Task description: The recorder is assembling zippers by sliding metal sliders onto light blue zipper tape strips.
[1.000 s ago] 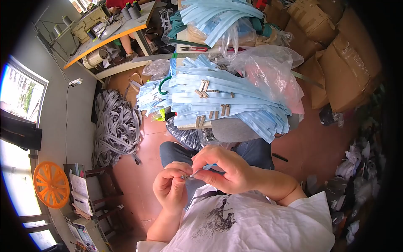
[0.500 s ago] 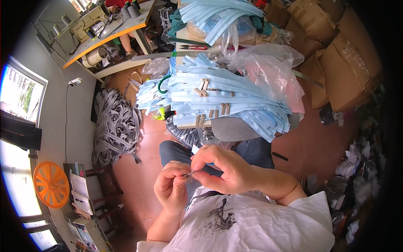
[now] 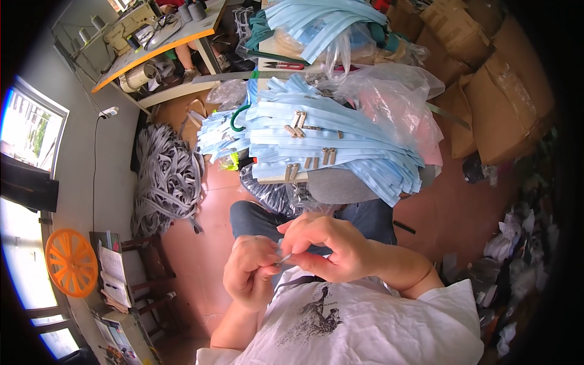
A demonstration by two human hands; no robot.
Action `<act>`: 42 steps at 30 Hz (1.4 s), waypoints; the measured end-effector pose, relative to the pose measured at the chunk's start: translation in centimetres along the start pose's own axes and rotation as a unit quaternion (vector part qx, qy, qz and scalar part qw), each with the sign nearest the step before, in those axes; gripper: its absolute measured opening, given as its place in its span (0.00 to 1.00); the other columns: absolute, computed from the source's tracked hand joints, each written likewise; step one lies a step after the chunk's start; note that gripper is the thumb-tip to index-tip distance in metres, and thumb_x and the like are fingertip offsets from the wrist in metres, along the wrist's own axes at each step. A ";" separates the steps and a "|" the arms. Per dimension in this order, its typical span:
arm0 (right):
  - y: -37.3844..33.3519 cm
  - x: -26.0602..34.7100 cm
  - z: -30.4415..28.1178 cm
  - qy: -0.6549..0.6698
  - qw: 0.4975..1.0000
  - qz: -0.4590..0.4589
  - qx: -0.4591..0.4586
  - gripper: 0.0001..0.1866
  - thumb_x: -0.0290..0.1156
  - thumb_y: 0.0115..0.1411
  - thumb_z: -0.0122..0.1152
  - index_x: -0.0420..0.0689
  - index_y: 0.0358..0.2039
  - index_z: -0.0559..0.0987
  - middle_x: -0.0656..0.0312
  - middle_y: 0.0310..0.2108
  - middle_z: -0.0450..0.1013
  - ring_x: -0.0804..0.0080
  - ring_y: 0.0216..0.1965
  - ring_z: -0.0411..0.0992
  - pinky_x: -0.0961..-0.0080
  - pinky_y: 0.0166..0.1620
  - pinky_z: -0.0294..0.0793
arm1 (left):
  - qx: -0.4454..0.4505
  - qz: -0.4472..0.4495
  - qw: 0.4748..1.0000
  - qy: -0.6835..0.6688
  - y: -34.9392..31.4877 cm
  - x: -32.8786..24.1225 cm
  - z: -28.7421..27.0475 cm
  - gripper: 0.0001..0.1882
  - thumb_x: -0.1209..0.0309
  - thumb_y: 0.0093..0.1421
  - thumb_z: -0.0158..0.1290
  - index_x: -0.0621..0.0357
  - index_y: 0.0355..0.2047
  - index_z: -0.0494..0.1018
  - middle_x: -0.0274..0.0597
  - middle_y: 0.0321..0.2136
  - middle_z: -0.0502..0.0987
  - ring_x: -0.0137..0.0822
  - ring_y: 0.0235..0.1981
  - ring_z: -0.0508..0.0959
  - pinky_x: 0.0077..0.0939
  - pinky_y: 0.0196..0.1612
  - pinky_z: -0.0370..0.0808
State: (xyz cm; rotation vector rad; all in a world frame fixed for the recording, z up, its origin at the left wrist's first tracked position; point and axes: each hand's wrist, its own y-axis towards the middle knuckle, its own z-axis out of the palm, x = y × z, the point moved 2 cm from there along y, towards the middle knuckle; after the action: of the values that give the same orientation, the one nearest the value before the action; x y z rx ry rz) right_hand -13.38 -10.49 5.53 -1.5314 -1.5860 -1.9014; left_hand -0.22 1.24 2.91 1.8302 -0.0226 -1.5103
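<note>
Above my lap, my left hand [image 3: 249, 271] and my right hand [image 3: 331, 246] meet fingertip to fingertip. Between them is a small thin silvery piece [image 3: 285, 260], pinched from both sides and mostly covered by the fingers; its exact kind is too small to tell. Beyond my knees, light blue fabric strips [image 3: 340, 137] lie in a thick fanned pile on a bench. On top of the strips sit several small metal clasp-like pieces [image 3: 328, 156], some in pairs and some crossed over each other.
A clear plastic bag [image 3: 389, 91] with something pink rests at the bench's right. Behind lie red-handled snips [image 3: 285, 65]. A heap of grey straps [image 3: 167, 182] is on the floor at left, below a sewing table [image 3: 158, 53] where another person's leg shows. Cardboard boxes [image 3: 511, 97] stand at right.
My left fingers have curled further over the small silvery piece, and it has tilted slightly. The right hand stays nearly in place. The whole view has shifted a little.
</note>
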 end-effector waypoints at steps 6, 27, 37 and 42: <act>0.0 0.1 -0.2 0.013 1.000 -0.021 -0.006 0.18 0.17 0.54 0.66 0.44 0.40 0.67 0.55 0.34 0.78 0.62 0.37 0.78 0.56 0.50 0.75 | 0.040 0.063 0.995 0.061 0.8 -1.0 -0.2 0.12 0.68 0.53 0.63 0.63 0.28 0.74 0.43 0.25 0.76 0.42 0.28 0.75 0.35 0.34 0.75; 0.1 0.5 -0.4 -0.021 0.999 -0.039 -0.005 0.10 0.20 0.53 0.67 0.39 0.36 0.79 0.57 0.33 0.78 0.63 0.37 0.78 0.59 0.48 0.77 | 0.040 0.019 0.999 0.019 0.5 -1.7 -0.1 0.09 0.81 0.47 0.63 0.65 0.29 0.75 0.45 0.27 0.78 0.43 0.30 0.78 0.32 0.36 0.75; 0.2 0.5 -0.5 -0.046 0.998 -0.042 0.003 0.10 0.27 0.51 0.70 0.40 0.34 0.81 0.60 0.32 0.76 0.66 0.35 0.76 0.63 0.46 0.78 | 0.054 0.023 0.998 0.031 0.8 -1.7 -0.4 0.10 0.79 0.43 0.67 0.62 0.26 0.76 0.41 0.27 0.78 0.40 0.30 0.77 0.30 0.34 0.74; 0.1 0.6 -0.6 -0.065 0.997 -0.038 0.014 0.10 0.28 0.51 0.70 0.40 0.33 0.80 0.60 0.31 0.75 0.65 0.35 0.75 0.62 0.45 0.78 | 0.046 0.032 0.997 0.044 0.8 -1.6 -0.3 0.14 0.71 0.42 0.69 0.61 0.24 0.75 0.40 0.25 0.78 0.38 0.28 0.76 0.30 0.32 0.74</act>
State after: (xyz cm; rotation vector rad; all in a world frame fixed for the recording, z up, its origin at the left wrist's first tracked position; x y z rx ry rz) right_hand -13.89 -10.81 6.17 -1.6351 -1.7411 -1.8430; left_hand -0.08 1.54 4.75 1.9480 -0.1092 -1.4038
